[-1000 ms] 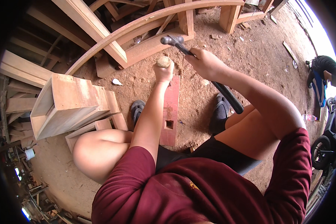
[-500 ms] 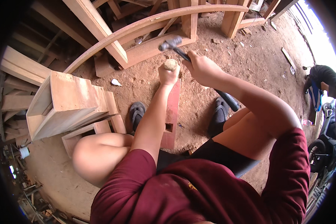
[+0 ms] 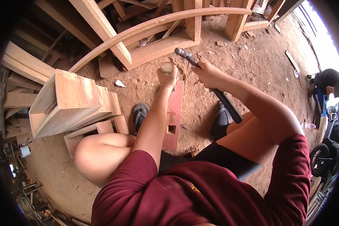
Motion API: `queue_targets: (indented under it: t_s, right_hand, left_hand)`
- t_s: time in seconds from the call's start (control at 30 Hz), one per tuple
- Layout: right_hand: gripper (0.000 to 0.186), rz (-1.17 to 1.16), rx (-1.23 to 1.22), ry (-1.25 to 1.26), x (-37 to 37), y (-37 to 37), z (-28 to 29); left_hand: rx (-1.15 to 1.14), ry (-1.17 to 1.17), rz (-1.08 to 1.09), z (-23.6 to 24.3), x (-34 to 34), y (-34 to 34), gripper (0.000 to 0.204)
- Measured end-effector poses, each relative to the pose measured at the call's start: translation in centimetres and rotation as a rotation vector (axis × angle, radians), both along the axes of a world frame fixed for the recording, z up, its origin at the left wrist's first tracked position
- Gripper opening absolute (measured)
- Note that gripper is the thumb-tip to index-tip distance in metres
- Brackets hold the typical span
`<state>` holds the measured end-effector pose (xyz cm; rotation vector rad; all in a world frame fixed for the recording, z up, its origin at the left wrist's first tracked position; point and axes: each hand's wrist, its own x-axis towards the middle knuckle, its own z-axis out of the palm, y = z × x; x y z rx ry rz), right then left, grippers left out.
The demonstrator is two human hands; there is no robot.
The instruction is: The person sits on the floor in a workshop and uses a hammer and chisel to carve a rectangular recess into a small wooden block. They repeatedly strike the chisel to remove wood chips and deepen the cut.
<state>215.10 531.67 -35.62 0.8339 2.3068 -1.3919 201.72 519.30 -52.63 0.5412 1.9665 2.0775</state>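
My left hand [image 3: 168,78] is closed in a fist around an upright tool, seemingly a chisel [image 3: 167,67]. Only its round, worn wooden handle end shows above the fist; the blade is hidden. Below that fist, a reddish plank [image 3: 173,107] lies lengthwise between my feet, with a square hole near its close end. My right hand [image 3: 209,74] grips a hammer [image 3: 229,108] by its dark handle. The metal hammer head is up and to the right of the chisel's end, apart from it.
A curved wooden rail [image 3: 158,20] and frames stand ahead. At left is a pale wooden piece [image 3: 77,92] with stepped sides. My sandalled feet flank the plank. Wood scraps litter the dirt floor [image 3: 260,67]. A motorbike [image 3: 326,147] and a bent-over person [image 3: 327,81] are far right.
The hammer head, blurred before, has moved slightly right and nearer to me. The chisel's handle end has shifted a little left with my left fist. The plank stays between my feet.
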Motion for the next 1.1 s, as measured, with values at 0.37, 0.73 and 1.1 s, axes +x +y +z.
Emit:
queue_targets:
  t_s: [0.37, 0.73, 1.1]
  right_hand:
    - [0.034, -0.179, -0.113, 0.083, 0.1, 1.3, 1.3]
    - [0.039, -0.117, -0.199, 0.092, 0.1, 1.3, 2.1]
    - [0.041, -0.088, -0.142, 0.068, 0.0, 1.0, 2.1]
  left_hand:
    - [0.024, 0.060, 0.027, -0.4, 0.3, 1.2, 0.015]
    - [0.105, -0.048, 0.016, 0.5, 0.7, 0.9, 0.018]
    - [0.061, -0.069, 0.014, 0.9, 0.8, 0.8, 0.017]
